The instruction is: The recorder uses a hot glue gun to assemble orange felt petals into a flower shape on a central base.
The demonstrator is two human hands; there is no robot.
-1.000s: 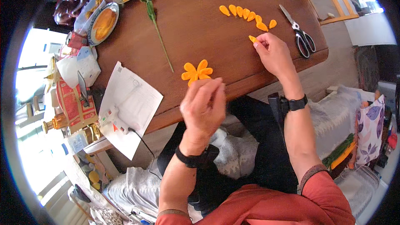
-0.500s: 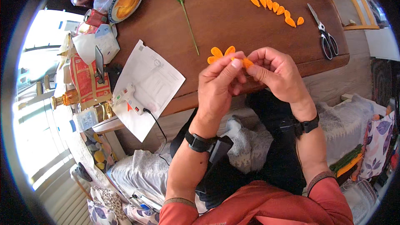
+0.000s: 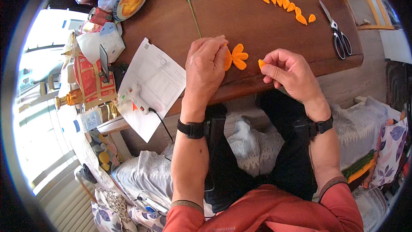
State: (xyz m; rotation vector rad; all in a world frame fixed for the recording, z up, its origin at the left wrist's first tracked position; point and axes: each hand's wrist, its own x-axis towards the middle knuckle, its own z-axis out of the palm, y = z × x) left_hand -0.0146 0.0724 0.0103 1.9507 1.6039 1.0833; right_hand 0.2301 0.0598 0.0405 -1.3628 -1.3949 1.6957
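An orange flower (image 3: pixel 239 56) of several fuzzy petals is at the near part of the table. My left hand (image 3: pixel 206 60) has its bent fingers closed at the flower's left side, covering part of it. To the right, my right hand (image 3: pixel 288 72) pinches a single orange petal (image 3: pixel 261 63) between thumb and fingers, apart from the flower. Farther off lies a curving row of loose orange petals (image 3: pixel 291 7). A green flower stem (image 3: pixel 192 13) with a leafy top lies beyond my left hand.
Black-handled scissors (image 3: pixel 339 38) lie at the right. On the left, a white glue gun (image 3: pixel 136 99) with a black cord rests on a printed paper sheet (image 3: pixel 159 69). A plate of food (image 3: pixel 132 1), a red can and packages crowd the far left. The table's front edge runs below my hands.
My hands have moved apart. The left has gone left and turned over onto the flower, which now sits slightly farther right. The right keeps its petal and has shifted slightly right.
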